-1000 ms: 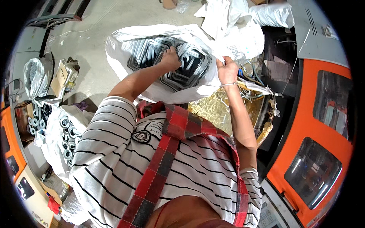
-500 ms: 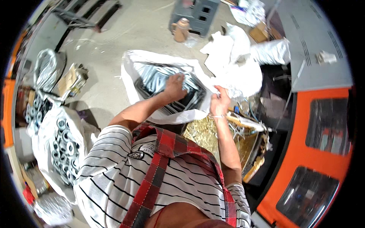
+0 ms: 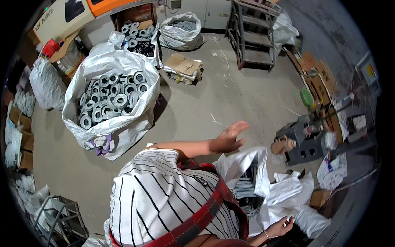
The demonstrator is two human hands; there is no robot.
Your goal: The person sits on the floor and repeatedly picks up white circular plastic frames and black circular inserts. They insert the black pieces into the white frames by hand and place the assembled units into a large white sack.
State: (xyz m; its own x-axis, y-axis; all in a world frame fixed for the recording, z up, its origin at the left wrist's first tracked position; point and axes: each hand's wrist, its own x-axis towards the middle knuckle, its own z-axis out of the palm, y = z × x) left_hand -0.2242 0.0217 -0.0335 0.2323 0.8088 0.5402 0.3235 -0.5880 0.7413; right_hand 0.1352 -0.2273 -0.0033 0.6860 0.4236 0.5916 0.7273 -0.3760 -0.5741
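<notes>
My left hand [image 3: 229, 138] is raised over the floor, beyond the near edge of a white woven sack, with its fingers stretched out and nothing in it. In that sack [image 3: 261, 175] stand grey, bar-like plastic parts [image 3: 245, 185] beside darker pieces. My right hand [image 3: 280, 226] is on the sack's right side, low in the view, a bracelet at its wrist. Its fingers are loosely curled and apart, and no thing shows in them. To the left stands a big white sack [image 3: 138, 68] full of grey rings [image 3: 120, 100].
A bundle of flattened cardboard [image 3: 183, 66] lies on the floor behind the ring sack. Farther back are another filled sack [image 3: 181, 29] and metal steps [image 3: 253, 35]. On the right, a flask [image 3: 283, 146] stands by a dark grey plastic stand [image 3: 302, 142]; crumpled white sacks [image 3: 290, 191] lie nearer.
My view has swung left, bringing the ring sack forward. The left hand has come out of the sack of grey parts, empty. My right hand no longer pinches the sack's rim.
</notes>
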